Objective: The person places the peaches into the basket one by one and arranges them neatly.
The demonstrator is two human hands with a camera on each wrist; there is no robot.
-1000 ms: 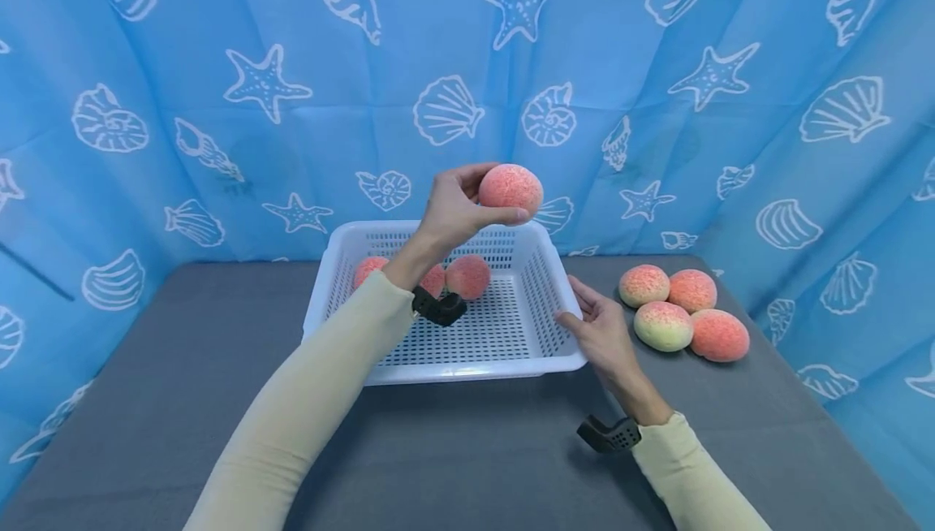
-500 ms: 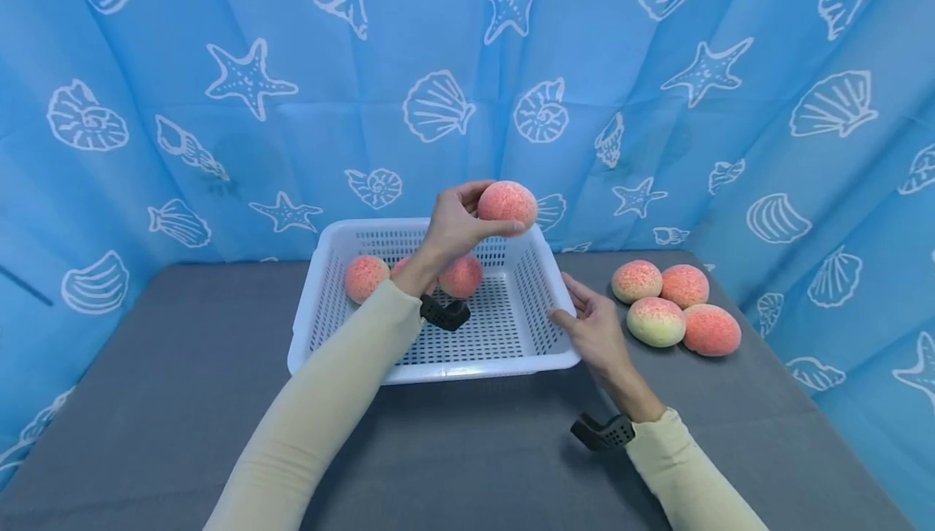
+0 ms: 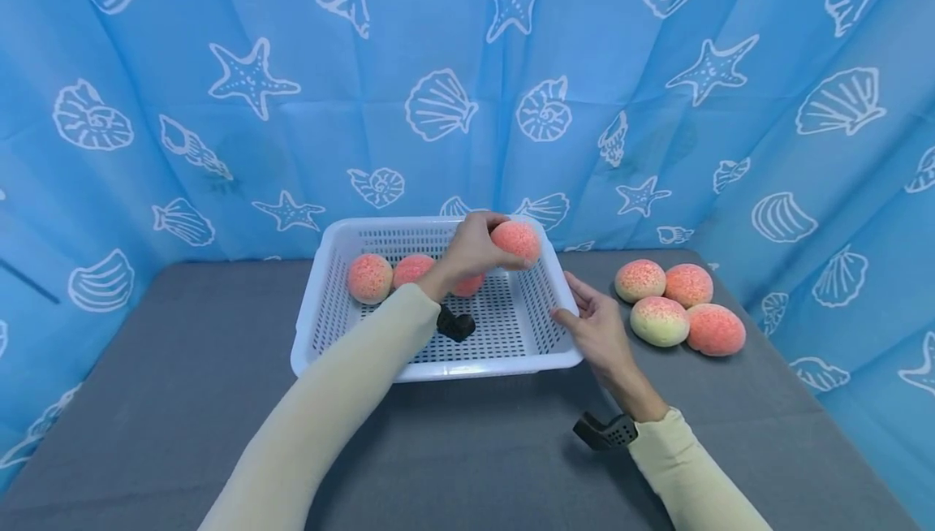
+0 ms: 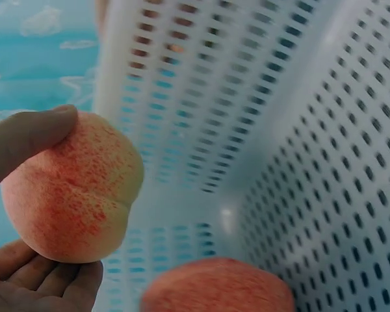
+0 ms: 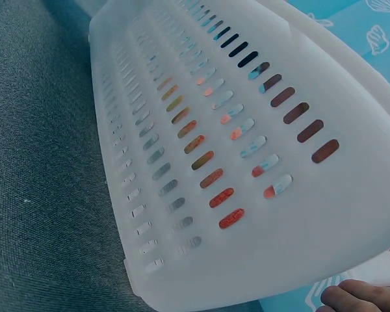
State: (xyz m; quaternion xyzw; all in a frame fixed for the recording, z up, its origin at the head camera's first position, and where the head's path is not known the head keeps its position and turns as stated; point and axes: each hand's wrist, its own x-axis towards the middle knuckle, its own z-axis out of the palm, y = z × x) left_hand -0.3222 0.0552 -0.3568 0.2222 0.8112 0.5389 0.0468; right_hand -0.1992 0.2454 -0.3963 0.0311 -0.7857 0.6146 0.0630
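- The whole backdrop is taken up by a blue curtain (image 3: 453, 44), printed with white shells and starfish, folds and all.
- A dark gray table (image 3: 511, 450) is set in front of it; a woven-looking surface can be made out up close in the right wrist view.
- A white basket (image 3: 482, 373) is placed on the table, near the curtain, its walls and floor punched with rows of little slots.
- The cream left sleeve (image 3: 329, 425) is stretched over the basket's near rim, while the cream right sleeve (image 3: 690, 474) is seen at lower right, over the table.
- The basket's right side is held by the right hand (image 3: 602, 332): thumb over the rim, fingers outside the wall. How firmly can't be told.
- The held peach (image 3: 517, 240) is gripped by the left hand (image 3: 476, 248), thumb on top and fingers underneath, over the far right part of the basket. Whether the wall is touched can't really be made out.
- Four outside peaches (image 3: 659, 321) are bunched together on the table, to the right of the basket.
- Three inside peaches (image 3: 369, 278) are lined up in the back left half of the basket, the rightmost partly hidden by the left wrist.
- A black wrist device (image 3: 606, 431) is worn on each arm, just past the cuff.
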